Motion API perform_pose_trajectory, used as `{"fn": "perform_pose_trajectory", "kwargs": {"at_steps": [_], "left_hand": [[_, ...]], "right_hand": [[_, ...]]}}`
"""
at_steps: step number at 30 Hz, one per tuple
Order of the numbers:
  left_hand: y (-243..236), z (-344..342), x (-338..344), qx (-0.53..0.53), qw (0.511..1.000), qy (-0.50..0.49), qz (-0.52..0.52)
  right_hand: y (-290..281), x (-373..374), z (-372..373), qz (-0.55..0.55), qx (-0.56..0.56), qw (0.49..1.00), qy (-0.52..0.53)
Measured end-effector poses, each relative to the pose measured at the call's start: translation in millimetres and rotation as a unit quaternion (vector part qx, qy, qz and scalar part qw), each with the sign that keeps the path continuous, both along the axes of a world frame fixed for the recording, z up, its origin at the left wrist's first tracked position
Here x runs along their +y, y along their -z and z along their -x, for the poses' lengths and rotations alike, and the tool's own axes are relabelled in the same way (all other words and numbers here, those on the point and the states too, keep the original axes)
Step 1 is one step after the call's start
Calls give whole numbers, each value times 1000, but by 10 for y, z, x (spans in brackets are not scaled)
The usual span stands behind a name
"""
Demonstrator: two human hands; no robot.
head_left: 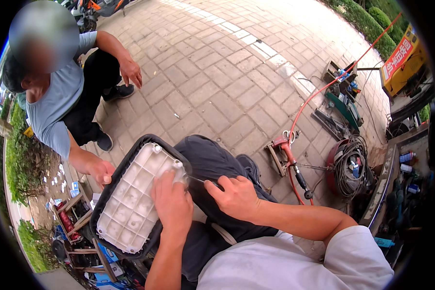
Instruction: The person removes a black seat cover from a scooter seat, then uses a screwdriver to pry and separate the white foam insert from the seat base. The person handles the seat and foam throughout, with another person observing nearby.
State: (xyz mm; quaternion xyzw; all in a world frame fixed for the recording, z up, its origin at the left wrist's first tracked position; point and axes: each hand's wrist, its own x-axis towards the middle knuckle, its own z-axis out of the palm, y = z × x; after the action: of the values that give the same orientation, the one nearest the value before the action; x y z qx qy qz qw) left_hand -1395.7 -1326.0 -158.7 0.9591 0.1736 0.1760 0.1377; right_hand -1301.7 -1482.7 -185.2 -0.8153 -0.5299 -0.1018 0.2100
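A seat cushion (130, 205) rests across my lap with its underside up: a white ribbed plastic base with small pegs at its corners, wrapped at the rim in black cover. My left hand (173, 200) grips the base near its right side, fingers bent over the ribs. My right hand (234, 195) is closed around a thin metal-shafted tool (196, 179); its tip reaches the cushion's upper right edge. The fist hides most of the handle. Another person's hand (100, 172) touches the cushion's left edge.
That other person (58, 106) crouches at the left. A red air tool (286, 147) with a red hose lies on the paving to the right, near a coil of cable (354, 162) and a toolbox (340, 75). A wooden rack (77, 217) stands at lower left.
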Motion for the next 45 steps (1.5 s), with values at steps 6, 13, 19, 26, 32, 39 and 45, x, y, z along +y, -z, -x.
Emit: {"fn": "perform_pose_trajectory", "kwargs": {"at_steps": [6, 13, 19, 26, 32, 39, 45], "left_hand": [[-58, -10, -40, -4, 1000, -2, 10], [-165, -100, -41, -40, 996, 29, 68], [-100, -81, 44, -86, 989, 43, 113], [-60, -130, -158, -88, 984, -17, 151], [79, -5, -96, -90, 983, 28, 159], [3, -63, -174, -77, 993, -11, 94], [-441, -27, -204, 57, 987, -97, 114]], "right_hand": [[95, -63, 10, -45, 34, 998, 11], [-234, -240, -124, -43, 29, 998, 17], [-851, -223, -175, 52, -12, 999, -11], [-868, -289, -207, 65, 32, 997, 0], [-1571, -101, -152, 257, 203, 945, 10], [-1484, -346, -492, 158, 205, 966, -4], [-1244, -339, -537, 37, 297, 952, -69]]}}
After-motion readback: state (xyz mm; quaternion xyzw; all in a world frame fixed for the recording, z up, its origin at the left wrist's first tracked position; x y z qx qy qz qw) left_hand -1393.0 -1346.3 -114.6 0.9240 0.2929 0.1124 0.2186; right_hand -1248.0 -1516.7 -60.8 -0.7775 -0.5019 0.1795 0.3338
